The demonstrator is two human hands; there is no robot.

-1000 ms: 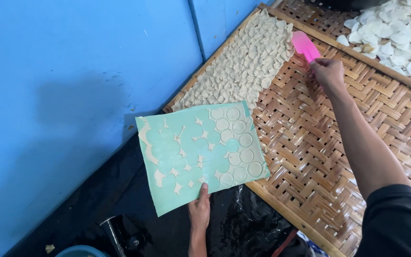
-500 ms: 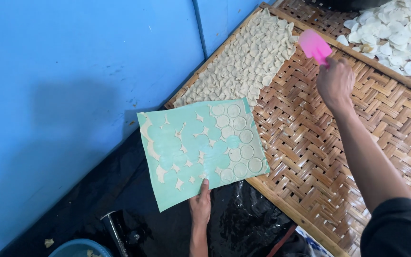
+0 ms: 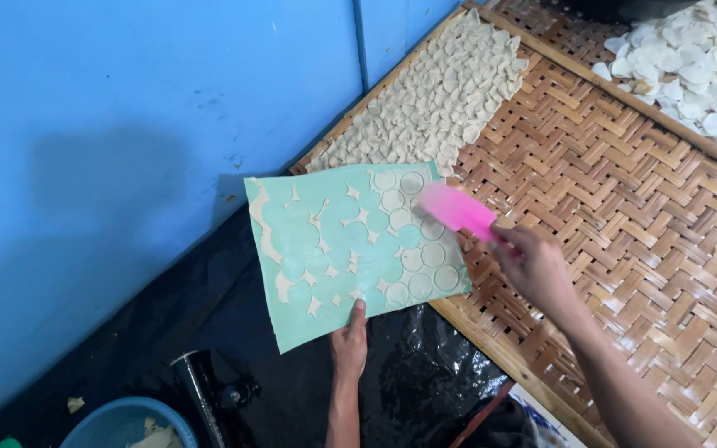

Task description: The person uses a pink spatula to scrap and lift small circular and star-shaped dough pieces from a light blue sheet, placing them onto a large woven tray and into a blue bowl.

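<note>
**Dough discs on the mat: partly lifted, one block left**

Blue wall point(image 3: 126, 166): fills the left of the view. A black plastic sheet point(image 3: 234, 332) covers the floor at its foot.

Woven bamboo tray point(image 3: 624, 232): lies beside the wall, with a wooden frame along its edge. Its far-left corner carries a dense bed of small dough discs point(image 3: 441, 91). The middle of the tray is bare weave. A second heap of whiter discs point(image 3: 690, 58) lies beyond the frame at top right.

Green mat point(image 3: 350, 249): held tilted above the near-left corner of the tray, overlapping its frame. The left and middle of the mat carry only empty round prints and star-shaped dough scraps point(image 3: 325, 224); judged from this, most discs are already off. A block of cut discs point(image 3: 425, 249) clings to the right side of the mat and is not yet removed.

Left hand point(image 3: 348, 344): reaches up from below, forearm vertical. Its grip is clamped on the lower edge of the mat, thumb on the top face.

Right hand point(image 3: 533, 265): comes in from the lower right, forearm diagonal, wrist bent toward the mat. Its grip is closed around the handle of a pink scraper point(image 3: 456, 209), whose blade is blurred and lies over the mat's upper-right corner, at the remaining discs.

Blue tub point(image 3: 126, 423): at bottom left, holding pale scraps.
</note>
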